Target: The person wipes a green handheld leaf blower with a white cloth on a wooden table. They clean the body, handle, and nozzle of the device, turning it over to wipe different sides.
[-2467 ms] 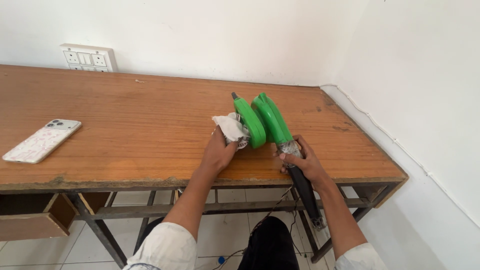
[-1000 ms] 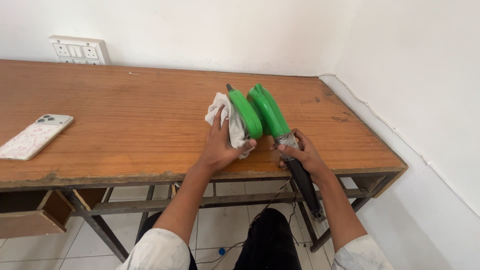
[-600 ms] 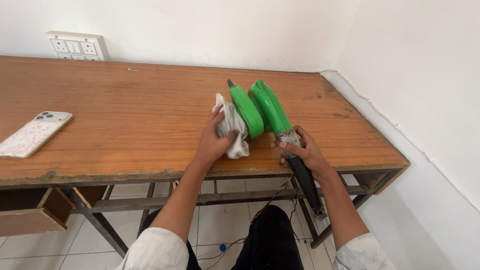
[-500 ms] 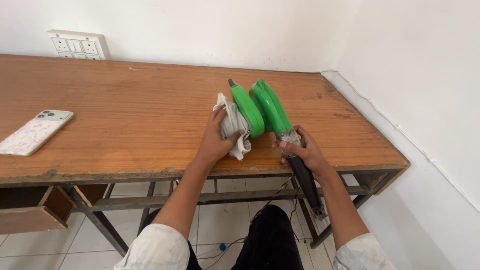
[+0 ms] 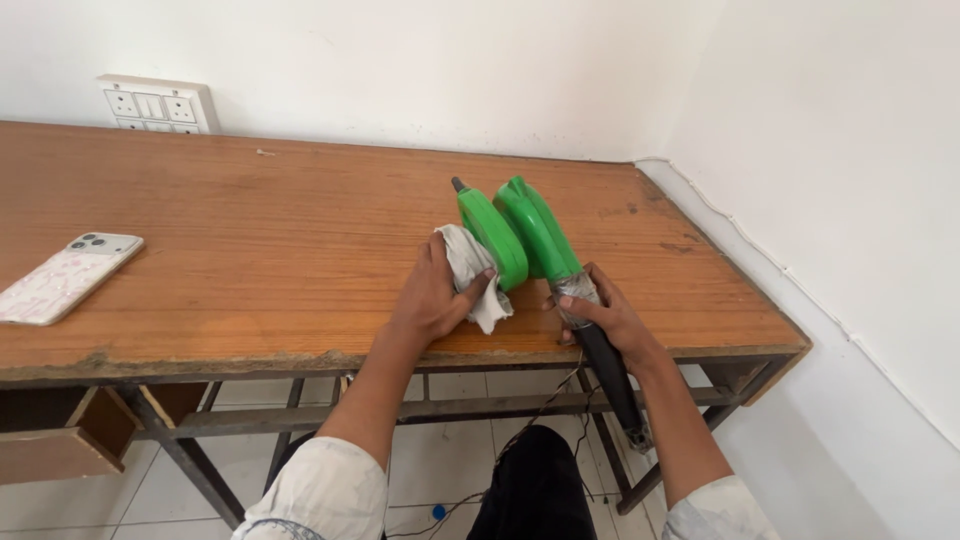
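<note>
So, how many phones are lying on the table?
1. The phone lies face down near the left edge of the wooden table, far from both hands. None other shows.

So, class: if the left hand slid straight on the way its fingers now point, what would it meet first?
The left hand points up and right, pressing a white cloth against the green blower. Going straight on, it would likely meet that green body first, through the cloth; depth is hard to judge.
</note>
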